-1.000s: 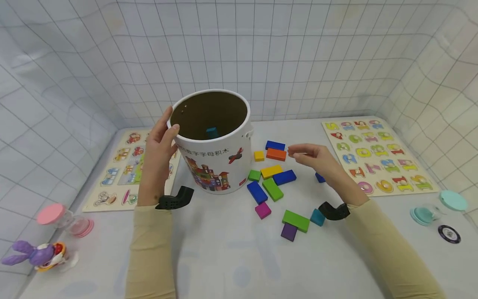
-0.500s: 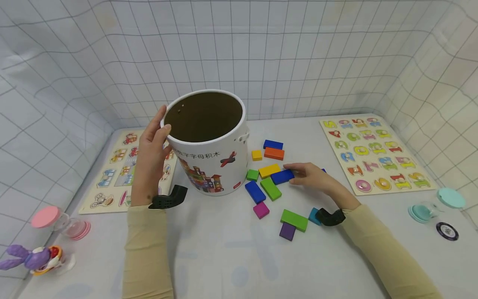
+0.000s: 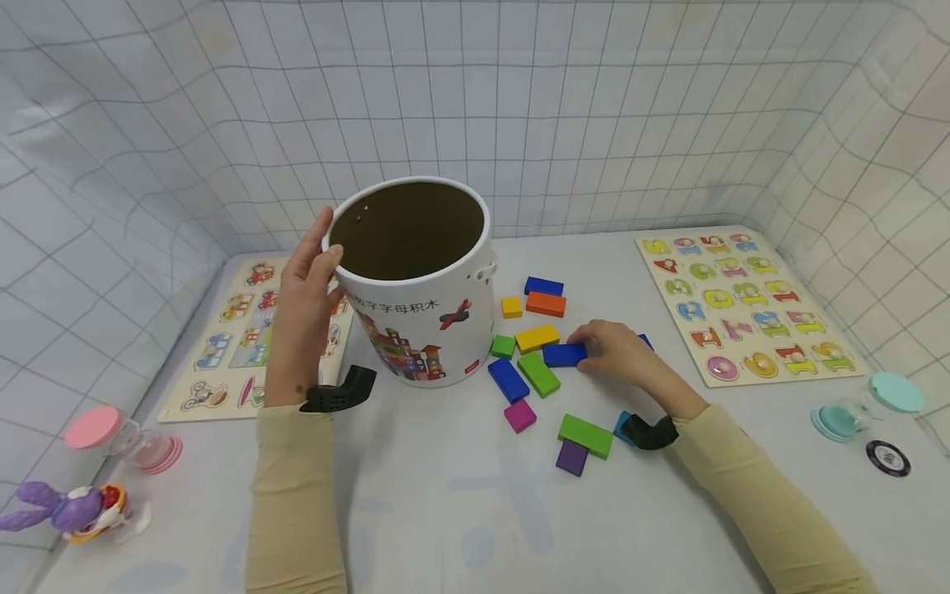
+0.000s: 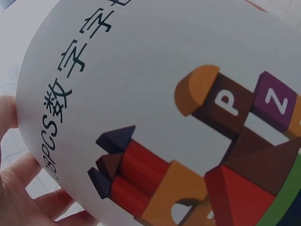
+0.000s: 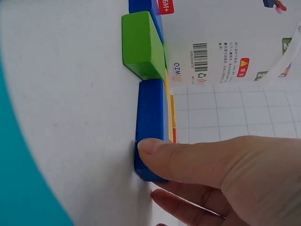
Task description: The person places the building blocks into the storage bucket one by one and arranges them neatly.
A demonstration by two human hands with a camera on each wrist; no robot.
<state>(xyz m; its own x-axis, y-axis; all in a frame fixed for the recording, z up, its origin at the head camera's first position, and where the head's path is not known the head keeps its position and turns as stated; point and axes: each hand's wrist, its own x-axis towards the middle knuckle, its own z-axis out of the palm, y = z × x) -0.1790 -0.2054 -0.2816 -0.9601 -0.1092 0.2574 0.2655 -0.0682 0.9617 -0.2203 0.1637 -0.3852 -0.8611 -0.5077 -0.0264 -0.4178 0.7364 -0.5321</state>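
A white bucket (image 3: 416, 318) with a printed castle of blocks stands upright, its dark inside facing me. My left hand (image 3: 303, 289) grips its left rim, thumb on the near side; the left wrist view shows several fingers (image 4: 51, 205) spread along the wall. To the right of the bucket, my right hand (image 3: 614, 351) pinches the right end of a blue rectangular block (image 3: 562, 355) lying on the table. In the right wrist view the thumb (image 5: 174, 157) presses on this blue block (image 5: 151, 110), whose far end meets a green block (image 5: 141, 44).
Several coloured blocks lie around, including orange (image 3: 546, 304), yellow (image 3: 538, 337), magenta (image 3: 520, 415) and purple (image 3: 572, 457) ones. Puzzle boards lie at left (image 3: 211, 351) and right (image 3: 750, 305). A rabbit toy (image 3: 74, 509) and a pink-capped hourglass shape (image 3: 122, 437) stand at far left.
My right hand has come down and nearer to me, onto the blue block, which has turned slightly. A turquoise block visible inside the bucket a second ago no longer shows. The left hand keeps its grip.
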